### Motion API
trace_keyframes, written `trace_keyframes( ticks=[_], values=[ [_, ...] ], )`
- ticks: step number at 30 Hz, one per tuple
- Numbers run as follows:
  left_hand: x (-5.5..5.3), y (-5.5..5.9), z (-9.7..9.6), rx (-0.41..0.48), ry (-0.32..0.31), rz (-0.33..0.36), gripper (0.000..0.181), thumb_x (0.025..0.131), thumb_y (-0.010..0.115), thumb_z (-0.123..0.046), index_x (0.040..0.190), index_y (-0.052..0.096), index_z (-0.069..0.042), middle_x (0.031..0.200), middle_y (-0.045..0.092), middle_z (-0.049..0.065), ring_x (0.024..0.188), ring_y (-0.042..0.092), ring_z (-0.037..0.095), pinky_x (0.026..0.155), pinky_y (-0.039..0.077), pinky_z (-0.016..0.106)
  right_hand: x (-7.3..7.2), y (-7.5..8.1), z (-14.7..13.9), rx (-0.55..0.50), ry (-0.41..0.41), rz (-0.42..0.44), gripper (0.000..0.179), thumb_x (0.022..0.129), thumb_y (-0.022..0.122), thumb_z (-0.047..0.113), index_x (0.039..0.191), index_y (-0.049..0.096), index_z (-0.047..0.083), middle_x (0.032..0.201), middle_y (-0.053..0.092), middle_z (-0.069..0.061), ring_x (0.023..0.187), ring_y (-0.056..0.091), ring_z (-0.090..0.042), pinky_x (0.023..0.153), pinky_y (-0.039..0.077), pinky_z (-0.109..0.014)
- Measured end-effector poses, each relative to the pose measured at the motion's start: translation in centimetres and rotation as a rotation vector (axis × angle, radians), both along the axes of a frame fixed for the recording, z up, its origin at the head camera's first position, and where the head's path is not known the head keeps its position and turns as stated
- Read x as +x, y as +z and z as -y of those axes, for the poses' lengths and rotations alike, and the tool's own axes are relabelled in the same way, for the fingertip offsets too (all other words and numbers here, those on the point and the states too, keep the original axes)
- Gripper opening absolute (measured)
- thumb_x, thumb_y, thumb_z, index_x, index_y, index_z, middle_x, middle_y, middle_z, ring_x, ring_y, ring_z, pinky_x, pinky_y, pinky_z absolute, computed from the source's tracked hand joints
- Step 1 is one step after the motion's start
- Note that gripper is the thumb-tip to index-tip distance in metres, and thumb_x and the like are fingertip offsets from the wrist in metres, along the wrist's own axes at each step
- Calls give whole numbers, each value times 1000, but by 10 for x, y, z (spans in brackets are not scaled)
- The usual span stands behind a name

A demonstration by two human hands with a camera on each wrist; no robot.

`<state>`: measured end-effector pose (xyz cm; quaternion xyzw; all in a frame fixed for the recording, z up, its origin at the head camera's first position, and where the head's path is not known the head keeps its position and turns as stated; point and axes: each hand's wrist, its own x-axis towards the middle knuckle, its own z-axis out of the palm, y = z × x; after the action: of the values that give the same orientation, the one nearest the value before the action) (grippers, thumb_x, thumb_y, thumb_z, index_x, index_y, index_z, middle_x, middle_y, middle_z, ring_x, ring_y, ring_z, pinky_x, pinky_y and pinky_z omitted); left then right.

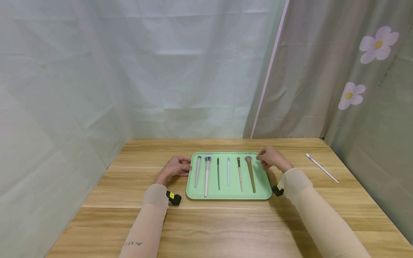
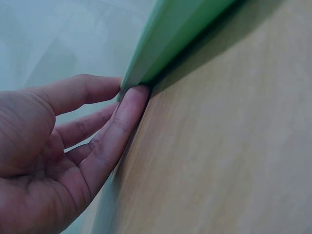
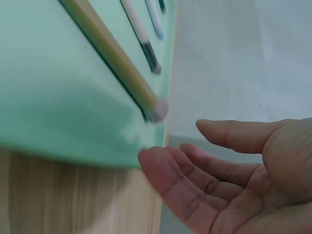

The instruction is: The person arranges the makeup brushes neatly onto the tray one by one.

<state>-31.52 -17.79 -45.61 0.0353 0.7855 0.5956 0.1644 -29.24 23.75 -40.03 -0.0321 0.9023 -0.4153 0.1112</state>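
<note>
A light green tray (image 1: pixel 262 186) lies in the middle of a wooden table (image 1: pixel 226 229) and holds several makeup brushes side by side. My left hand (image 1: pixel 185 166) rests at the tray's left edge. In the left wrist view its thumb and one straight finger (image 2: pixel 122 122) touch the tray's rim (image 2: pixel 165 39). My right hand (image 1: pixel 262 161) is at the tray's far right corner, beside the brown-handled brush (image 1: pixel 250 173). In the right wrist view the right hand (image 3: pixel 170 141) is empty, its fingers relaxed, and one fingertip (image 3: pixel 148 161) meets the tray's edge (image 3: pixel 48 97) near that brush's head (image 3: pixel 156 109).
One thin white brush (image 1: pixel 321 167) lies loose on the table to the right of the tray. Pale curtains hang close behind and to the left, and a flowered curtain (image 1: pixel 371 89) hangs on the right. Bare wood stretches from the tray to the near edge.
</note>
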Motion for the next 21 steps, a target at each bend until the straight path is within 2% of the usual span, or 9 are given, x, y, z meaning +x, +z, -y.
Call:
trace_keyframes(
  ticks=[8,21],
  values=[
    [-1,-2,0,3,-9,-8,48,99,68,-1,143,53,10,125,66,27,88,73,19,78,63,33,2,12,-30,34,-2,-49,40,105,58,10,132,54,-19,115,64,-31,90,70,-37,75,64,-42],
    [-1,-1,0,-6,0,0,48,98,69,-1,143,54,9,127,66,27,90,73,20,80,63,33,8,27,-78,173,-24,-116,42,104,59,12,130,56,-20,119,64,-35,97,68,-44,81,62,-47]
  ],
)
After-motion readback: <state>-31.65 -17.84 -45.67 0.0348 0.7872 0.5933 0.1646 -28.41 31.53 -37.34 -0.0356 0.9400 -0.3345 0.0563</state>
